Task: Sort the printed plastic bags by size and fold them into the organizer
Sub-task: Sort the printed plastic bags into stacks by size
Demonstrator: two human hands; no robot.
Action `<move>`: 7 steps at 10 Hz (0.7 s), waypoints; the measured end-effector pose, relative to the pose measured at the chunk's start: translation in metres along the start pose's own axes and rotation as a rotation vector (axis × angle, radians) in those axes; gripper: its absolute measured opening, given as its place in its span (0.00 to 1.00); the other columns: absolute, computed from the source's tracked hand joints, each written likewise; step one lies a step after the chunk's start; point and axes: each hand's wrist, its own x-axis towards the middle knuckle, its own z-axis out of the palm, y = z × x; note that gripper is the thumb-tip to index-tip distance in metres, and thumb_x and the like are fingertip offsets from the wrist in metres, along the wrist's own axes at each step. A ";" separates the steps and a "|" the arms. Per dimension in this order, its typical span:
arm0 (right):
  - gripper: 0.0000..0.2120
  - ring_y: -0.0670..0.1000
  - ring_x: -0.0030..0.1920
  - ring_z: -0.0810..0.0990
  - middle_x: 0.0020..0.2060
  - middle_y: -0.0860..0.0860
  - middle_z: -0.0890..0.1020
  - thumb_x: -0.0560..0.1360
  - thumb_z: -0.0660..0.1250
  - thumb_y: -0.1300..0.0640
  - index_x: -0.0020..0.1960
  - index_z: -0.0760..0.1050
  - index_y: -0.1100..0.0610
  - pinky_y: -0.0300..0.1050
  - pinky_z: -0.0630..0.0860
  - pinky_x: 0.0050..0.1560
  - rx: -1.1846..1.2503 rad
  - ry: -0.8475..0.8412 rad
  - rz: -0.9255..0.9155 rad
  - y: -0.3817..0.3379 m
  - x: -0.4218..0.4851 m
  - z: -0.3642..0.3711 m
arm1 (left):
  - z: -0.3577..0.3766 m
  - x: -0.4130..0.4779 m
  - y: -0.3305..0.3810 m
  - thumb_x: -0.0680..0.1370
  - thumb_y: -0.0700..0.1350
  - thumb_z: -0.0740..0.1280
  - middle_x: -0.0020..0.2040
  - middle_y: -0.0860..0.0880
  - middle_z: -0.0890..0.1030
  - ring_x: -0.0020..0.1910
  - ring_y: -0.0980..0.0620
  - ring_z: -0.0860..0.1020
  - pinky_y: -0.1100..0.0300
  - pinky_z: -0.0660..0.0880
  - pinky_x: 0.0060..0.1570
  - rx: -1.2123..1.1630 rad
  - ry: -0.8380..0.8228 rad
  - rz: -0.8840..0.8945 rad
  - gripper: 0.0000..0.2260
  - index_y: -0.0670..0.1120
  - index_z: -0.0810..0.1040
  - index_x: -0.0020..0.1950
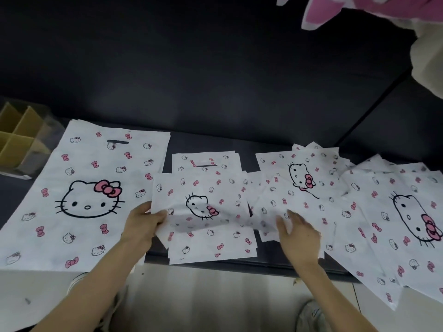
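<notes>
My left hand pinches the medium bag by its 9 o'clock edge, long axis 9-to-3. At 3 o'clock my right hand is spread; open counter at 12.

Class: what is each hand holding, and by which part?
The left hand grips the middle printed bag by its left edge. The right hand holds nothing; its fingers are straight, over loose bags.

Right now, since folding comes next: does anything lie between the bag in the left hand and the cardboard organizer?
Yes: the large bag stack lies flat between the medium bag, gripped by the left hand, and the organizer at far left. Lifting over it should probably clear it.
</notes>
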 end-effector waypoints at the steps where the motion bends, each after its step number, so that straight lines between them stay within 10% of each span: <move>1: 0.33 0.58 0.61 0.78 0.62 0.57 0.78 0.74 0.58 0.37 0.67 0.73 0.61 0.53 0.71 0.62 0.205 -0.057 -0.110 -0.048 -0.003 -0.003 | -0.001 -0.005 0.000 0.76 0.30 0.65 0.48 0.42 0.83 0.46 0.41 0.81 0.50 0.79 0.47 0.073 -0.092 0.013 0.09 0.40 0.79 0.52; 2: 0.46 0.55 0.72 0.64 0.72 0.54 0.66 0.65 0.49 0.27 0.75 0.61 0.53 0.53 0.59 0.71 0.165 -0.217 -0.178 -0.074 0.016 -0.007 | -0.014 -0.008 0.018 0.76 0.30 0.65 0.47 0.45 0.84 0.44 0.46 0.82 0.56 0.80 0.44 0.233 -0.300 0.053 0.09 0.41 0.80 0.51; 3: 0.43 0.55 0.74 0.60 0.75 0.51 0.61 0.70 0.61 0.31 0.77 0.53 0.51 0.53 0.58 0.72 0.155 -0.326 -0.110 -0.088 0.032 -0.013 | -0.029 -0.006 0.036 0.77 0.30 0.64 0.47 0.40 0.83 0.41 0.44 0.81 0.59 0.80 0.37 0.244 -0.318 0.074 0.09 0.41 0.79 0.51; 5: 0.32 0.53 0.68 0.70 0.69 0.51 0.71 0.75 0.63 0.38 0.73 0.63 0.53 0.49 0.69 0.64 0.335 -0.392 0.038 -0.099 0.008 -0.016 | -0.055 0.013 0.050 0.79 0.29 0.58 0.28 0.53 0.81 0.28 0.58 0.80 0.68 0.77 0.29 -0.230 0.056 -0.008 0.12 0.41 0.72 0.58; 7: 0.30 0.52 0.43 0.81 0.46 0.52 0.81 0.75 0.62 0.37 0.70 0.66 0.53 0.46 0.77 0.44 0.605 -0.633 0.291 -0.119 -0.013 -0.005 | -0.054 0.019 0.020 0.79 0.29 0.55 0.41 0.47 0.71 0.38 0.54 0.73 0.68 0.76 0.25 -0.338 0.247 -0.133 0.20 0.35 0.64 0.71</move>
